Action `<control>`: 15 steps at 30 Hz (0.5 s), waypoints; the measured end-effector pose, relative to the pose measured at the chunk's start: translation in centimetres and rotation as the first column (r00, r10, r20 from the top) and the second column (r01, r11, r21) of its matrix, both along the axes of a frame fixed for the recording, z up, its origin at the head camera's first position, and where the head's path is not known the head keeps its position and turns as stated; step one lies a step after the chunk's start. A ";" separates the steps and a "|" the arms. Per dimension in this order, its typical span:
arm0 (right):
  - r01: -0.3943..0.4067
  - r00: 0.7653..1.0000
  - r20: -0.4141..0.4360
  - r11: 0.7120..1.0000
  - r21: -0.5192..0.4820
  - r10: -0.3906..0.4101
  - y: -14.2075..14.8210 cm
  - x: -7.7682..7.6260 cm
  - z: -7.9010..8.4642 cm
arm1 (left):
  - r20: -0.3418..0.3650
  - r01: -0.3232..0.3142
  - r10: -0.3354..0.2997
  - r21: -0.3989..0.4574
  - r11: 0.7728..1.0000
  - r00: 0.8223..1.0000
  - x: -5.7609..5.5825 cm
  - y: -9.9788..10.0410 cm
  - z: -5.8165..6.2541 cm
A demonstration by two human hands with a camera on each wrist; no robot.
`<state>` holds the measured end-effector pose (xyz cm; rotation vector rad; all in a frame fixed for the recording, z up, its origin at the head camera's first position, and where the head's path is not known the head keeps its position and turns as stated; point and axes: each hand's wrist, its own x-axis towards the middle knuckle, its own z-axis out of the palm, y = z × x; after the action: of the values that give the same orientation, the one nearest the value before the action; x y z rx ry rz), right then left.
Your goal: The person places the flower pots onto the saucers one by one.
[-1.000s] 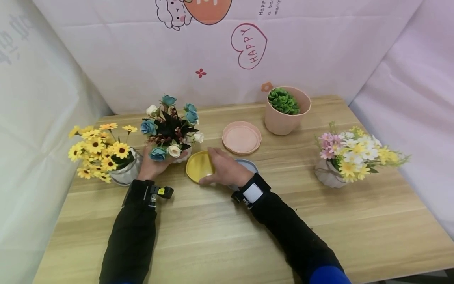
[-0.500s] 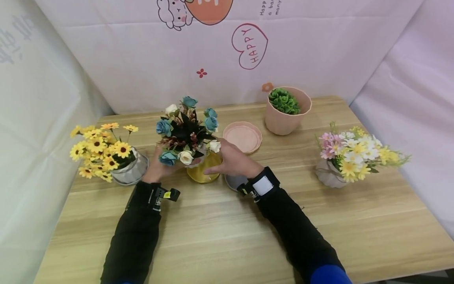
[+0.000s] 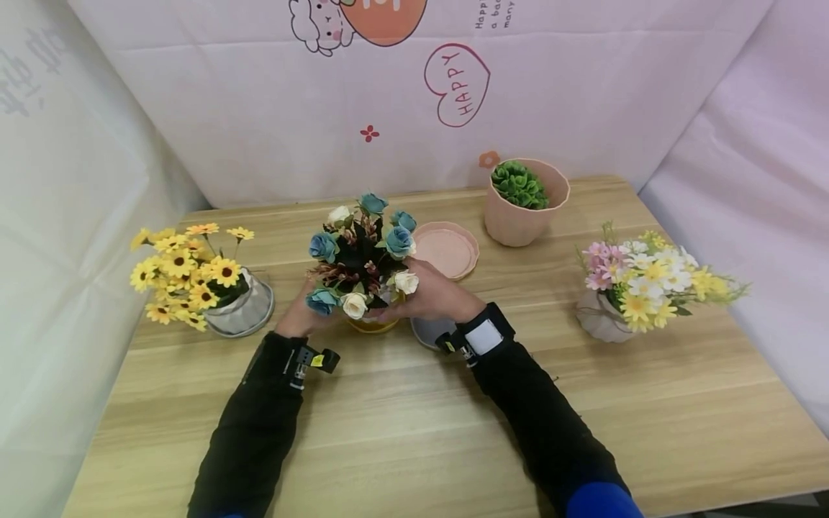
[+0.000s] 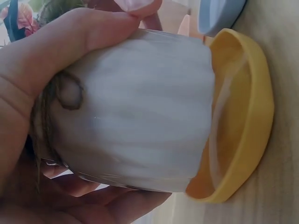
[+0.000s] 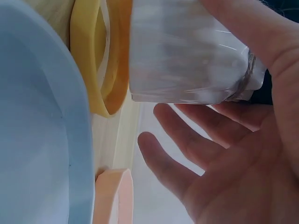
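Observation:
A flowerpot [image 4: 140,107], pale, glossy and bound with twine, holds blue and white artificial roses [image 3: 363,259]. My left hand [image 3: 304,313] grips it, thumb on one side and fingers on the other. My right hand [image 3: 437,291] holds the opposite side, its thumb across the pot; the little finger [image 5: 163,158] stands apart from it. The yellow saucer [image 4: 257,107] lies on the table directly beneath the pot. The pot's base is at the saucer's rim; whether it touches the saucer floor I cannot tell.
A blue-grey saucer [image 3: 427,331] lies beneath my right wrist, with a pink saucer [image 3: 443,248] behind. Yellow flowers [image 3: 178,270] in a grey pot [image 3: 239,313] stand left. A pink pot [image 3: 518,219] with greenery stands at the back; a mixed-flower pot [image 3: 602,316] is right.
My left hand has carried the rose pot rightward over the yellow saucer. My right hand has left the saucer's edge and moved onto the pot.

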<state>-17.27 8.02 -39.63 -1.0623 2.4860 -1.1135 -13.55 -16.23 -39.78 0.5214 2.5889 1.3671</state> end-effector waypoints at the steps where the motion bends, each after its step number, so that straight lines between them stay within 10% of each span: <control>1: 0.005 1.000 0.001 1.000 0.004 -0.005 0.0 0.0 0.0 | -0.018 0.012 -0.012 0.002 1.000 1.000 -0.1 0.1 -0.1; 9: 0.004 1.000 0.010 1.000 0.028 -0.005 0.1 -0.1 -0.3 | -0.039 0.076 -0.072 0.096 0.993 0.997 -0.6 0.5 -1.1; 15: 0.015 1.000 0.013 0.999 0.036 -0.016 0.0 -0.2 -0.5 | 0.001 0.065 -0.065 -0.047 0.997 0.998 -0.8 0.8 -1.0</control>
<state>-17.45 7.98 -40.13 -1.0247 2.4983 -1.0726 -14.36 -15.39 -40.75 0.5934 2.5737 1.2827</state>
